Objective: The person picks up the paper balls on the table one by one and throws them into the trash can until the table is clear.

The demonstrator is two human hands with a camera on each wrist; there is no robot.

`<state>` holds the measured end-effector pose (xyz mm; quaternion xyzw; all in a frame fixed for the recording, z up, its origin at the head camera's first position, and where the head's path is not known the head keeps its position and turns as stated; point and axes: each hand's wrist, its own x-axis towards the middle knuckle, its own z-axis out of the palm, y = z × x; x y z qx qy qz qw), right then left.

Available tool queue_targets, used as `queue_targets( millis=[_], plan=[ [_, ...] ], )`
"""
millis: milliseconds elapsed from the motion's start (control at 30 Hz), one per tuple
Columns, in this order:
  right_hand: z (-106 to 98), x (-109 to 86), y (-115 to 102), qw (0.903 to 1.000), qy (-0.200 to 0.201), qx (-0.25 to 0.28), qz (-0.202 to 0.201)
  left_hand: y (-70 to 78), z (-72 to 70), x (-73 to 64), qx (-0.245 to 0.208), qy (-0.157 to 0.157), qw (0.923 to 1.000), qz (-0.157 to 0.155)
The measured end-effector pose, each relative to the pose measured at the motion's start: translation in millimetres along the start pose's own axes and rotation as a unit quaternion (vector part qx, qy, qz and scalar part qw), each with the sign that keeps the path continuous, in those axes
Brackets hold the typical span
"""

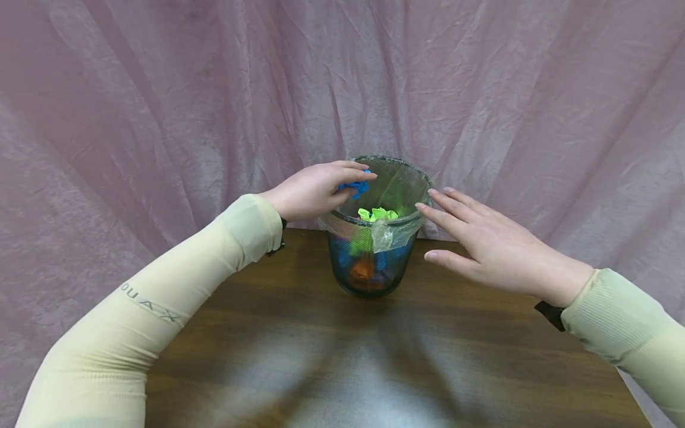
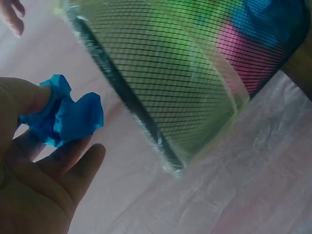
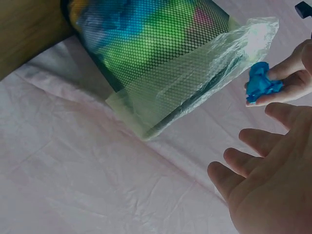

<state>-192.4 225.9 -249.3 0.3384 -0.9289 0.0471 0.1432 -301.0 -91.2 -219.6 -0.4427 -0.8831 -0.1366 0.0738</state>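
Observation:
Between thumb and fingers, my left hand (image 1: 316,187) pinches a crumpled ball of blue paper (image 2: 73,112) over the left rim of a mesh wastebasket (image 1: 374,261). In the right wrist view the blue ball (image 3: 262,83) shows above the basket's opening. A clear plastic liner (image 1: 393,235) is folded over the rim. Inside lie crumpled green pieces (image 1: 379,214), with blue, orange and pink ones visible through the mesh. My right hand (image 1: 492,249) holds nothing; its fingers are extended and spread beside the basket's right rim.
The basket stands near the back edge of a brown wooden table (image 1: 321,356). Behind it hangs a pink curtain (image 1: 342,77). Dark straps (image 1: 551,314) show at both wrists, below pale yellow sleeves (image 1: 176,303).

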Motion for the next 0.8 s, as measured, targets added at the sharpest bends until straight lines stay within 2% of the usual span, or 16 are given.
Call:
queue_targets(
  millis=[300, 533, 667, 800],
  plan=[
    [5, -0.5, -1, 1.0000, 0.001, -0.001, -0.005, -7.2, 10.4, 8.6, 0.040, -0.014, 0.9985, -0.035],
    [9, -2.0, -1, 1.0000, -0.001, 0.002, -0.005, -8.1, 17.3, 12.6, 0.036, -0.037, 0.9973, -0.053],
    [11, -2.5, -1, 1.0000, -0.003, 0.000, -0.004, -8.2, 20.3, 13.5, 0.047, -0.041, 0.9965, -0.055],
    [12, -4.1, -1, 1.0000, -0.005, -0.001, 0.000, -9.6, 20.6, 10.5, 0.065, -0.032, 0.9949, -0.070]
  ],
)
